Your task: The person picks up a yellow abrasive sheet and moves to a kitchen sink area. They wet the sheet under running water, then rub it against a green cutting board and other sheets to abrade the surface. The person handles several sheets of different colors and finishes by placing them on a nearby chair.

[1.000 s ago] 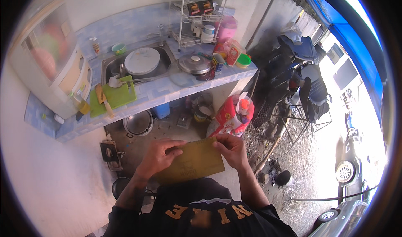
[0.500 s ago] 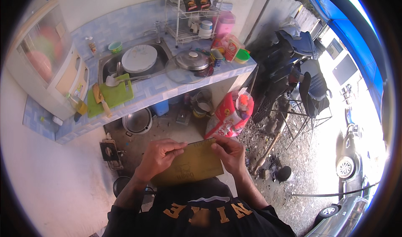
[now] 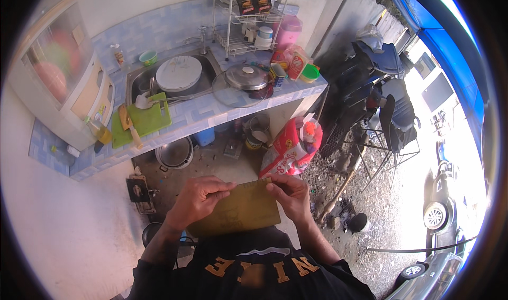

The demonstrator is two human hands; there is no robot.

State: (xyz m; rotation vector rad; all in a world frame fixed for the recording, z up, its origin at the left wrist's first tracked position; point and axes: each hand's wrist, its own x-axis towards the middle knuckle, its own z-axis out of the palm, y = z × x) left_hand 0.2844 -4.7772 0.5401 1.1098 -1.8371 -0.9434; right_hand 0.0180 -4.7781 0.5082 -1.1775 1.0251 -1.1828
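Between my hands hangs a flat, yellow-brown sheet [image 3: 241, 210] with dark print, which looks like sandpaper. My left hand [image 3: 197, 200] pinches it near its top left, thumb and fingers together. At the top right corner my right hand [image 3: 290, 194] grips it the same way. The sheet is held in front of my dark shirt, tilted, its lower edge close to my body. Neither hand touches anything else.
Ahead stands a tiled counter [image 3: 196, 107] with a sink [image 3: 132, 83], a green chopping board [image 3: 153, 121], a knife [image 3: 127, 121] and a lidded pot [image 3: 247, 77]. Below it are a metal pot [image 3: 174, 153] and a red-white sack [image 3: 288, 150]. Stacked dark chairs [image 3: 394, 109] stand right.
The view has shifted slightly, so the counter sits a little further right. Both hands keep their hold on the sheet, which has tilted a little.
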